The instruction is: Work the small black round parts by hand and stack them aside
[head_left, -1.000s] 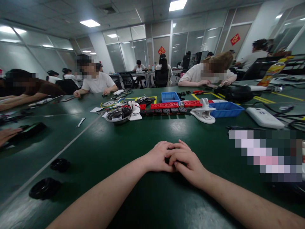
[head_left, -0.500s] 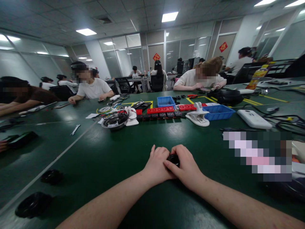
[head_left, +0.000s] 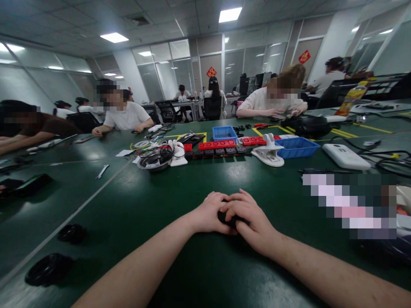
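Note:
Both hands meet over the green table [head_left: 180,192] around one black object [head_left: 228,219]. My left hand [head_left: 210,214] wraps round its left side, thumb toward me. Across its top and right side lie the bent fingers of my right hand [head_left: 252,218], with the thumb at the near edge. Much of the object is hidden by the fingers. Two black ring-shaped coils sit at the left: a smaller one [head_left: 72,233] and a larger one [head_left: 48,269] nearer to me.
Beyond my hands lie a bowl of cables [head_left: 155,159], red sockets [head_left: 217,144], a white clip [head_left: 268,150], blue trays [head_left: 297,147] and a white power bank [head_left: 346,156]. A wrench [head_left: 102,171] lies at left. Several people sit around.
The black object has tilted, so its round opening no longer shows. My right fingers have moved over its top, and my left fingers have drawn in around it. The view has shifted slightly.

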{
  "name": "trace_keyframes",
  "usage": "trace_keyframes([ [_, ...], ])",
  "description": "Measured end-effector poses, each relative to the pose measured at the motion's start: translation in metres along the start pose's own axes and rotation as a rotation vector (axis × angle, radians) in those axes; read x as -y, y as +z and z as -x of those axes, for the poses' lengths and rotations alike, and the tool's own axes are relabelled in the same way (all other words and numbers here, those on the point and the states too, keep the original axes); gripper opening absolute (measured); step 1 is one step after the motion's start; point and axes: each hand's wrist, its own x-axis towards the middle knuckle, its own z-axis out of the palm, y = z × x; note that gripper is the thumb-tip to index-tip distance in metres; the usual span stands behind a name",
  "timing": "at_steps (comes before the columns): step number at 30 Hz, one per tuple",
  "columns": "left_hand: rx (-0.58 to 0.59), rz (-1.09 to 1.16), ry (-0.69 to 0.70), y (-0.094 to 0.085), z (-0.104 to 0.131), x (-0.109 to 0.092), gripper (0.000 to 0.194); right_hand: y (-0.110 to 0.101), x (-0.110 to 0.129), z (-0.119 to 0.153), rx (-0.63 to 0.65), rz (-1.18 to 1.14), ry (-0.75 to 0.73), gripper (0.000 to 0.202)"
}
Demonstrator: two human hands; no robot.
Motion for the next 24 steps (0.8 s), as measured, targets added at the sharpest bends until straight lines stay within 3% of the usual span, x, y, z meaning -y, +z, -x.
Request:
trace_keyframes([
  [5,0.023,-0.012,-0.034,0.001,0.001,0.000,0.052,0.001,0.001,0.001,0.059,0.039,0.000,0.017],
  [8,0.013,0.004,-0.054,0.003,0.001,-0.001,0.066,0.004,0.000,0.001,-0.013,0.076,0.002,0.021],
  [11,-0.034,-0.031,-0.113,0.006,0.002,-0.006,0.072,0.007,-0.003,0.000,-0.087,0.137,0.101,0.028],
  [17,-0.199,-0.140,-0.213,0.017,0.001,-0.019,0.046,0.011,-0.006,-0.003,-0.070,0.227,0.306,0.020],
  [24,-0.224,-0.079,-0.210,0.014,0.000,-0.014,0.045,0.008,-0.007,-0.004,-0.090,0.185,0.232,0.013],
])
